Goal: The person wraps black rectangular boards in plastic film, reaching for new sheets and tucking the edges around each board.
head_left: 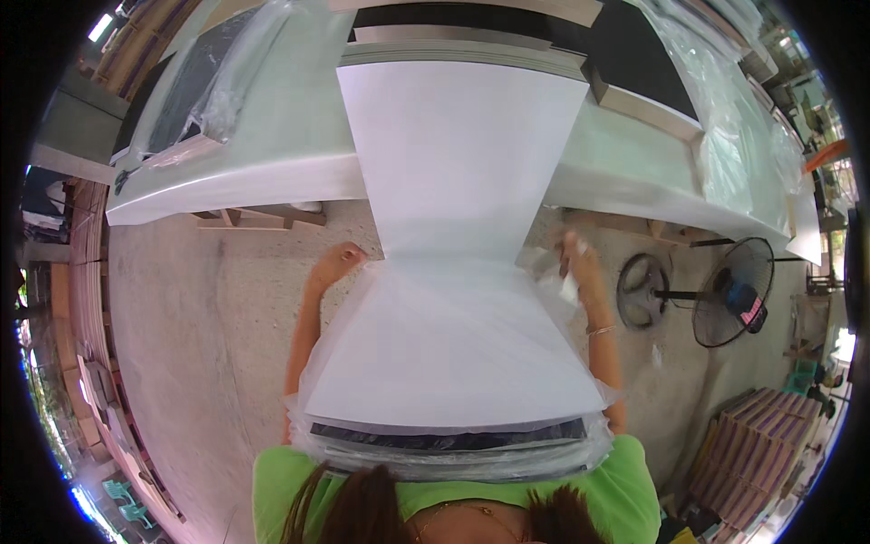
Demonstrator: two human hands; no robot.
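Observation:
A long stack of large white-faced boards [462,145] runs from the table toward my chest, its layered edges showing at the far end. Clear plastic wrap [453,344] covers the near half, and dark edges show through it close to my green shirt. On the left side of the stack, my left hand [339,263] is closed in a pinch at the plastic's far edge. Across from it, my right hand [578,257] is closed on a bunched part of the same plastic, slightly blurred. Both arms reach around the sides of the stack.
A pale-covered table [236,177] spans the far side. On it lie plastic-wrapped dark boards [195,82] at left and black-topped boards [643,72] at right. A pedestal fan [734,295] stands on the right floor. Stacked brown bundles [752,449] sit at lower right.

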